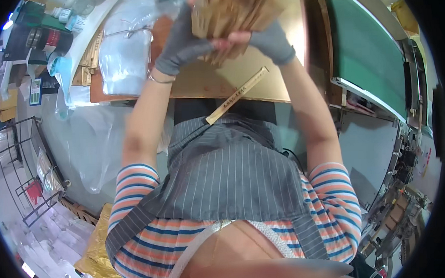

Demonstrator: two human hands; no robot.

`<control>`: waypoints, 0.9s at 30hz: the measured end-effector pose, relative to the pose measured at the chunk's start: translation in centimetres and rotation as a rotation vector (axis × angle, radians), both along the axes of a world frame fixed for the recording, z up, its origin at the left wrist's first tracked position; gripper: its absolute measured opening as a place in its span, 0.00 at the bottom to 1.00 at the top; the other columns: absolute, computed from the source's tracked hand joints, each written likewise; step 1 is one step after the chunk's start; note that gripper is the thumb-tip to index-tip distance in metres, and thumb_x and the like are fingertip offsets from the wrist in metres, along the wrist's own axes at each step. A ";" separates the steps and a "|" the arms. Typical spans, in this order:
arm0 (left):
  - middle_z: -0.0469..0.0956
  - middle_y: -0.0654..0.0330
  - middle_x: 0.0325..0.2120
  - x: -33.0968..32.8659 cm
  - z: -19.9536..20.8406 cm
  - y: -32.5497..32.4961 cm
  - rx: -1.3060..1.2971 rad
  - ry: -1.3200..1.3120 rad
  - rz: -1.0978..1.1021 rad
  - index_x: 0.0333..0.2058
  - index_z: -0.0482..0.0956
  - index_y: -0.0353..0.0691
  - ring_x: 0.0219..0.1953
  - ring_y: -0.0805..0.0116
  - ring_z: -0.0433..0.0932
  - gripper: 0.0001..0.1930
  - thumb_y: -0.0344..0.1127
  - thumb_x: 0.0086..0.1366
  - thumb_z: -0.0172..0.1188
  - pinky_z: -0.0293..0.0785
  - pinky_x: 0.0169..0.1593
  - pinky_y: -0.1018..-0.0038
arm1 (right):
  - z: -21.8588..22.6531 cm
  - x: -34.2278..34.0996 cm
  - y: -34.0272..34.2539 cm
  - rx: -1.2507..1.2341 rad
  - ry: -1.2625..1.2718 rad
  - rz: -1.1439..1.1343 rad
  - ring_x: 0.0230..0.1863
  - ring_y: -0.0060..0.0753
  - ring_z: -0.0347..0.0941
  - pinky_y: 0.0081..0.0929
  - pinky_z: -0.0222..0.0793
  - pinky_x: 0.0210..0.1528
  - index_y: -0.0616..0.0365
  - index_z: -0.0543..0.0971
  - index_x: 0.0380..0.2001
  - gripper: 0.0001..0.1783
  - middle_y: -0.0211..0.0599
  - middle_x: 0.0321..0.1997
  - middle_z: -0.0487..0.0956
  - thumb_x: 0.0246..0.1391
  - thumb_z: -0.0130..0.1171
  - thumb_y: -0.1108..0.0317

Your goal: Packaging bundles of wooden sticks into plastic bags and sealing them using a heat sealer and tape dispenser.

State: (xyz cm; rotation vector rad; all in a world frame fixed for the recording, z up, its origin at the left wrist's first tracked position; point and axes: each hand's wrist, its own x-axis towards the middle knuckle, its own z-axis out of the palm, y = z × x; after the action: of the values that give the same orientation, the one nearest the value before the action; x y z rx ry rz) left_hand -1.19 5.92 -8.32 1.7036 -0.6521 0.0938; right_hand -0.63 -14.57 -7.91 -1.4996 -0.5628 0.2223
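Note:
Both my hands, in grey gloves that leave the fingertips bare, hold up a thick bundle of narrow brown paper packets above the far part of the table. My left hand grips its left side, and my right hand the right. The fingertips meet at the bundle's lower end; its top runs out of view and is blurred. Under them lies the shiny gold-coloured tabletop. One loose, long, flat tan packet with dark printing lies slantwise across the table's near edge, its lower end by my striped apron.
Clear plastic bags are stacked on the left of the table, beside more tan packets. A green-topped surface with a metal edge stands at right. A black wire rack and a yellow package are at lower left.

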 end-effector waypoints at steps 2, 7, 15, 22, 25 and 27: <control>0.67 0.58 0.53 -0.2 -2.9 0.0 -0.183 0.131 -0.167 0.61 0.53 0.36 0.52 0.68 0.68 0.52 0.34 0.38 0.77 0.68 0.54 0.73 | -1.3 -0.8 2.2 0.257 -0.186 -0.160 0.43 0.21 0.72 0.21 0.70 0.44 0.59 0.62 0.58 0.44 0.34 0.41 0.76 0.36 0.72 0.70; 0.74 0.62 0.44 -3.4 0.1 1.1 0.082 0.238 -0.087 0.52 0.66 0.33 0.47 0.71 0.72 0.37 0.30 0.42 0.73 0.71 0.51 0.74 | 3.0 -5.9 5.5 0.184 0.154 -0.218 0.44 0.24 0.71 0.20 0.70 0.44 0.60 0.59 0.58 0.45 0.38 0.49 0.71 0.36 0.72 0.73; 0.71 0.58 0.48 -12.7 -5.2 -0.7 -0.726 0.893 -0.060 0.53 0.64 0.35 0.47 0.71 0.71 0.35 0.55 0.55 0.62 0.69 0.51 0.73 | 3.5 -4.9 4.8 0.141 0.434 0.424 0.39 0.29 0.73 0.28 0.68 0.45 0.63 0.72 0.49 0.27 0.37 0.34 0.77 0.46 0.59 0.62; 0.78 0.62 0.34 -10.2 5.7 3.4 -0.393 0.326 0.138 0.53 0.69 0.34 0.27 0.78 0.75 0.22 0.45 0.68 0.46 0.68 0.28 0.84 | -0.3 -6.7 6.3 0.467 0.612 0.442 0.37 0.31 0.74 0.23 0.70 0.41 0.63 0.72 0.49 0.26 0.38 0.31 0.77 0.47 0.57 0.61; 0.79 0.62 0.25 -12.8 6.9 -0.1 0.145 -0.209 0.082 0.53 0.72 0.39 0.21 0.80 0.73 0.19 0.36 0.64 0.53 0.65 0.23 0.82 | -3.2 -6.8 7.7 0.337 0.312 0.090 0.41 0.37 0.74 0.27 0.74 0.42 0.61 0.69 0.52 0.30 0.42 0.43 0.74 0.55 0.51 0.48; 0.75 0.61 0.21 -14.2 4.9 0.6 0.152 -0.303 0.240 0.43 0.76 0.37 0.22 0.79 0.70 0.12 0.34 0.64 0.53 0.65 0.25 0.81 | -1.7 -7.4 6.2 0.624 0.562 0.342 0.43 0.37 0.74 0.28 0.74 0.44 0.60 0.67 0.53 0.32 0.43 0.46 0.74 0.56 0.49 0.44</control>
State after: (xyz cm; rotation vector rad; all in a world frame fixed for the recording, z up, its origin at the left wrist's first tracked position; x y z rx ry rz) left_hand -15.43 6.56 -3.40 1.9293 -0.6879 0.4904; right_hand -8.02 -8.38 -9.63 -0.6815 -0.3749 0.6461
